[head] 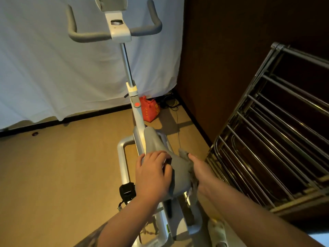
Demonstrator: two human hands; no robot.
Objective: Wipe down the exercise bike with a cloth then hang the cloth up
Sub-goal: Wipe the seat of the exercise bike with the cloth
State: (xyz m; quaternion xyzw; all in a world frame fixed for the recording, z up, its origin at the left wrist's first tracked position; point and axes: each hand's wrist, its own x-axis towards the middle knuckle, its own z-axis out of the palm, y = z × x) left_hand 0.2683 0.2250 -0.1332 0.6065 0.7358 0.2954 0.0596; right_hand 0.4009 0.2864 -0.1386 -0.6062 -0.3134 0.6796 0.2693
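Hands grip: left hand point(153, 173) saddle point(161, 154), right hand point(203, 172) cloth point(185, 155), drying rack point(270, 132) beside.

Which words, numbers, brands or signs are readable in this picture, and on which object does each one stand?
None can be read.
Red bag: yellow printed marks, too blurred to read.
Bike frame: small green label, too small to read.
Red dot on the bike post: no text.
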